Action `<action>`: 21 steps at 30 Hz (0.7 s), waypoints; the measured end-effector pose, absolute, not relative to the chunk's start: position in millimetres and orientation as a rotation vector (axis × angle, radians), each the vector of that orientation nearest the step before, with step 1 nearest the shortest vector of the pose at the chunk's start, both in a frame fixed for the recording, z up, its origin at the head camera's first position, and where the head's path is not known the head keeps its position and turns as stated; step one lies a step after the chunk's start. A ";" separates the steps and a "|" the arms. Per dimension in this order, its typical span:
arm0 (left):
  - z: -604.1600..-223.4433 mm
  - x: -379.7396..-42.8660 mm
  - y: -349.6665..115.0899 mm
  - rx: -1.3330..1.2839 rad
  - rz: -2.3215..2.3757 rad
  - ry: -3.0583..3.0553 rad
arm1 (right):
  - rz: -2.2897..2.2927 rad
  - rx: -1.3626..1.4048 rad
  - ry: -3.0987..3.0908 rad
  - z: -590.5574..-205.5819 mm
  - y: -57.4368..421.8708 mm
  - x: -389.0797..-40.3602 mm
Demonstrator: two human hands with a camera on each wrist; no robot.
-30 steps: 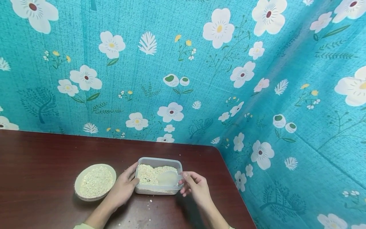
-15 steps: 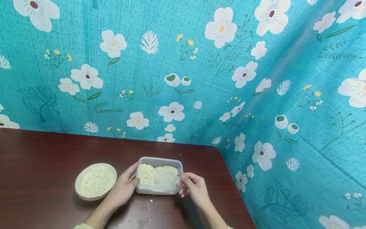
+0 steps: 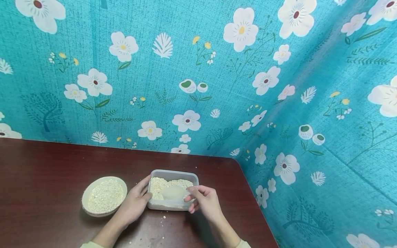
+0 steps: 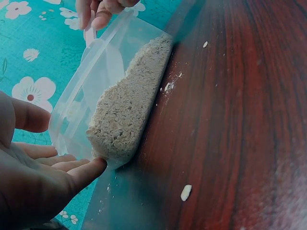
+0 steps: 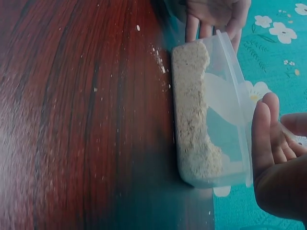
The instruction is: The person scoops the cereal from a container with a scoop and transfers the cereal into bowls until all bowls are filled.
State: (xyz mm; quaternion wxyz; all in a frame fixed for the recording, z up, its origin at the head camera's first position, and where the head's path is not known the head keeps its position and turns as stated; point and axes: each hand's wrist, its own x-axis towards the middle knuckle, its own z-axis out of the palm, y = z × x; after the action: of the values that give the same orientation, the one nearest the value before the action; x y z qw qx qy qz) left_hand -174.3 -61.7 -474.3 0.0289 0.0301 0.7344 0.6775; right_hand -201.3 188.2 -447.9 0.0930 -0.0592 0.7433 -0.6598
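Note:
A clear plastic food container (image 3: 173, 205) holding oats (image 3: 158, 185) stands on the table. My left hand (image 3: 134, 204) grips its left end, thumb at the front and fingers round the end wall. In the left wrist view that hand's fingers (image 4: 79, 172) lie against the container. My right hand (image 3: 206, 203) pinches the handle of a translucent white scoop (image 3: 173, 193) over the container's right end. The scoop's bowl is inside the container, low against the oats; in the right wrist view the scoop (image 5: 223, 98) shows through the wall. Its handle is mostly hidden by my fingers.
A round bowl (image 3: 84, 199) filled with oats (image 3: 107, 196) stands to the left, beside my left forearm. Loose flakes (image 4: 186, 192) lie on the dark wooden table (image 3: 46, 179) in front of the container. A turquoise floral cloth (image 3: 149, 96) hangs behind and to the right.
My right hand has moved left with the scoop, so the scoop's bowl sits further left and lower in the oats. The left hand stays at the container's end.

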 end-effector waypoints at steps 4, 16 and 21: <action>-474.6 -174.3 -61.8 0.082 2.088 2.271 | -1.935 -0.187 2.194 -447.9 180.5 -200.3; -471.7 -173.9 -59.9 0.049 2.068 2.254 | -1.936 -0.176 2.146 -448.1 162.6 -199.2; -470.5 -172.4 -60.5 0.062 2.079 2.258 | -1.950 -0.168 2.129 -448.2 158.9 -197.5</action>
State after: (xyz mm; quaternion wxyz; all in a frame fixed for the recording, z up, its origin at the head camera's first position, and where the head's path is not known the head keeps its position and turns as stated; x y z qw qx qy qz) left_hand -172.4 -60.5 -470.5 0.0355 0.0203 0.7351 0.6768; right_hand -197.5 158.9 -448.2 0.1245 -0.0576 0.7305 -0.6690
